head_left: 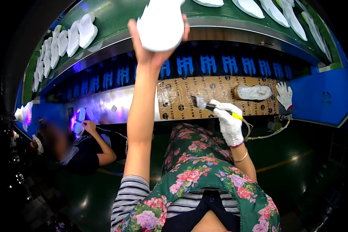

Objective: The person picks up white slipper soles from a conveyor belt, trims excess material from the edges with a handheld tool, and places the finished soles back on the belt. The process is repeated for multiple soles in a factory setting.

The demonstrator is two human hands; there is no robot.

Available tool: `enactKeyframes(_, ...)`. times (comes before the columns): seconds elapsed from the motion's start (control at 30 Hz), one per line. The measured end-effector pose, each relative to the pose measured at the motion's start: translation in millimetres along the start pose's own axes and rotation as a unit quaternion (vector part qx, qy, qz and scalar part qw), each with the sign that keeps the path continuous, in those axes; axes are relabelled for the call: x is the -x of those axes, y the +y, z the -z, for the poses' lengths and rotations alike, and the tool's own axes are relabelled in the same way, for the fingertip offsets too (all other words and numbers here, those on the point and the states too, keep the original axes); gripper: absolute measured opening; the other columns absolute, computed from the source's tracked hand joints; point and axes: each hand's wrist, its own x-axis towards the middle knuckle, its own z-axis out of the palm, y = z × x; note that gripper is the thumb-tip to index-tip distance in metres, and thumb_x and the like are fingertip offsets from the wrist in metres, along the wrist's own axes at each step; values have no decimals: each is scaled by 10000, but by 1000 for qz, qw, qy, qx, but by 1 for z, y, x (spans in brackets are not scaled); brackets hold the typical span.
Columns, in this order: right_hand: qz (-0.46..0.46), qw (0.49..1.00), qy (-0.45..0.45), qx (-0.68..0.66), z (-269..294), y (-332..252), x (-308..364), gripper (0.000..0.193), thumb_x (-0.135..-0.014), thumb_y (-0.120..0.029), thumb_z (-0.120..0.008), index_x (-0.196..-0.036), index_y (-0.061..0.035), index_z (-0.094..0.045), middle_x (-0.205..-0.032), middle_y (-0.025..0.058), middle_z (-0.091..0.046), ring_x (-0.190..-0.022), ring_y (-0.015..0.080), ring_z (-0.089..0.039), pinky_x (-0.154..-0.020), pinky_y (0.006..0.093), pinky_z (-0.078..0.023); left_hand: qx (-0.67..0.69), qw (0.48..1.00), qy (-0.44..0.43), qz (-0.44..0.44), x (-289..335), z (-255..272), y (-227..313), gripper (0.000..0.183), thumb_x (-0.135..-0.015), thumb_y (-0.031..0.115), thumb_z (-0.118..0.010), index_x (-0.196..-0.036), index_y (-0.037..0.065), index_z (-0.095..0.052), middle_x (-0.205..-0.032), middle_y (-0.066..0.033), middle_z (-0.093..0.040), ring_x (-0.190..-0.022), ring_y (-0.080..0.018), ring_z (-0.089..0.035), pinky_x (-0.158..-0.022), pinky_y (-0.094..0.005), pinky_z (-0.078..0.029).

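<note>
My bare left hand (154,58) is stretched far forward and holds up a white shoe sole (160,29) above the green conveyor belt. Its thumb and fingers wrap the sole's sides. In a white knitted glove, my right hand (229,121) grips a brush (203,103) with pale, dark-tipped bristles and a black and yellow handle. A thin tube (259,137) runs from the handle toward the right. The bristles are over a printed cardboard sheet (178,87) on the workbench. A sole-shaped tan piece with a white top (254,92) lies on the cardboard's right part.
Several white soles (87,30) lie along the green belt (116,19), on both sides. A spare white glove (284,95) rests at the bench's right end, near a blue panel (321,96). At left, another person (91,143) works on a sole under violet light.
</note>
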Motion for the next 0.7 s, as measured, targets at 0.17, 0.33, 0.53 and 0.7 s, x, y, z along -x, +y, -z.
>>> enactKeyframes(0.17, -58, 995, -3, 80, 8, 36, 6, 185, -842, 55, -723, -1023, 29, -751, -1112, 156, -741, -982, 178, -697, -886, 292, -553, 147, 963, 207, -94, -31, 12, -19, 1038, -961, 737, -342, -1585, -1, 34, -1618, -341, -57, -1491, -518, -130, -1230, -572, -227)
enactKeyframes(0.33, -102, 991, 12, 86, 15, 48, 6, 172, -858, 44, -718, -1026, 30, -753, -1098, 147, -744, -978, 176, -697, -876, 283, -559, -181, 946, 267, -14, 31, -34, -26, 624, -1049, 300, -476, -1523, -55, -280, -1443, -347, -457, -1284, -467, -537, -1054, -498, -493)
enactKeyframes(0.53, -98, 990, 27, 102, 8, 47, 4, 159, -853, 39, -721, -1007, 28, -756, -1079, 160, -749, -916, 174, -703, -805, 274, -561, -892, 157, 372, -202, 63, 15, 162, 573, -890, 219, -735, -1373, -30, -551, -1157, -232, -666, -925, -208, -718, -737, -343, -568)
enactKeyframes(0.7, -114, 990, 3, 79, -5, 58, 1, 162, -852, 48, -718, -1008, 28, -757, -1079, 164, -749, -910, 174, -703, -807, 277, -564, -783, 415, 449, -118, 109, 22, 227, 353, -884, 152, -765, -1165, -33, -659, -934, -137, -719, -772, -163, -710, -683, -295, -562)
